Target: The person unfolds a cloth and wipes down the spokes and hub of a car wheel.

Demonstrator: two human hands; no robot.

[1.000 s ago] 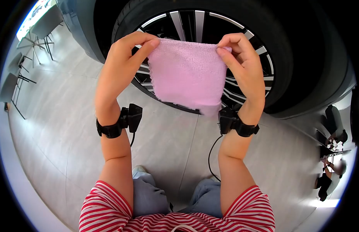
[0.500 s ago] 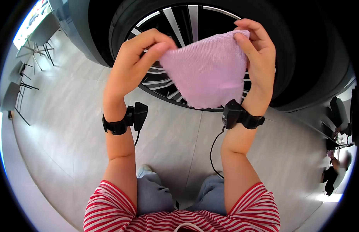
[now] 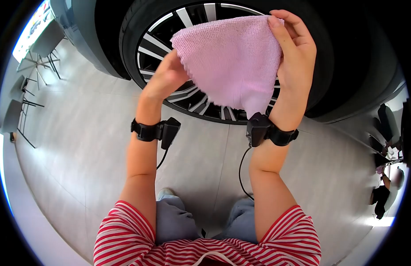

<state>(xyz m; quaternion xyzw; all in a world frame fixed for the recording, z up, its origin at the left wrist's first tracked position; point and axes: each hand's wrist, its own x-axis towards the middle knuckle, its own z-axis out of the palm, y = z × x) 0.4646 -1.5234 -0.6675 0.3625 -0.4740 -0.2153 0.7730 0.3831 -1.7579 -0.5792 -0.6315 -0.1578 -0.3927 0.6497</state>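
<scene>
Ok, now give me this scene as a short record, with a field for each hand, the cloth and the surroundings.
right hand: fingers pinching the cloth's upper corner
left hand: at the cloth's other side, fingers partly hidden behind it
cloth: pink, hanging spread, narrowing towards the bottom
behind cloth: wheel with silver and black spokes
wrists: a black strapped device on each
background: grey chairs, floor

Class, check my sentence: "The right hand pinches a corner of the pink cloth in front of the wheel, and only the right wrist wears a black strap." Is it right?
Not the last part: the head view shows a black left strap as well as the right strap. The right hand does pinch a corner of the pink cloth before the wheel.
</scene>
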